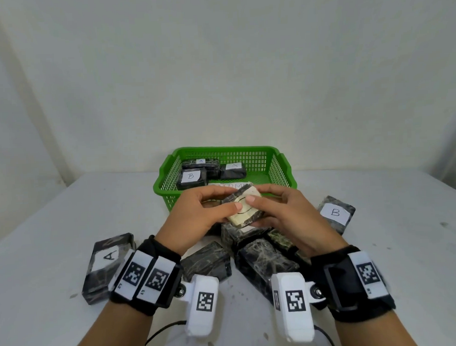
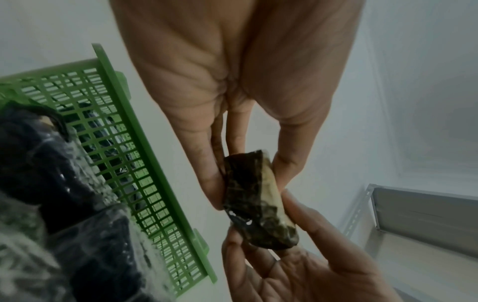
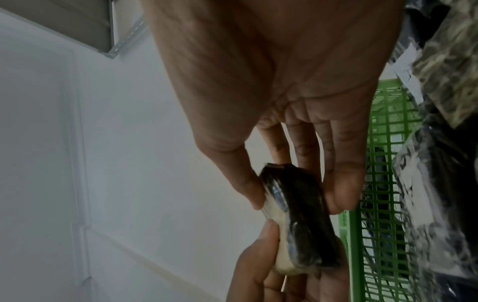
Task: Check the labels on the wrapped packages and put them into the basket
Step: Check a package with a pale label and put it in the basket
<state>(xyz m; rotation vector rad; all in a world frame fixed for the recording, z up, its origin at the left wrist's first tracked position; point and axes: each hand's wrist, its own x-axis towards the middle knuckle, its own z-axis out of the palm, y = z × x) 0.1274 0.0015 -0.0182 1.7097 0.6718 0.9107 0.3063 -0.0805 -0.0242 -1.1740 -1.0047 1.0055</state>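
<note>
Both hands hold one small dark wrapped package just in front of the green basket. Its white label faces up, with both thumbs on it, so the letter is partly covered. My left hand pinches its left end; my right hand pinches its right end. In the left wrist view the package sits between the thumb and fingers of the left hand. The right wrist view shows the package edge-on in the right hand. Three labelled packages lie in the basket: a B and two A.
On the white table lie an A package at the left, a B package at the right, and several dark packages heaped under my hands. A white wall stands behind the basket. A metal shelf shows at the side.
</note>
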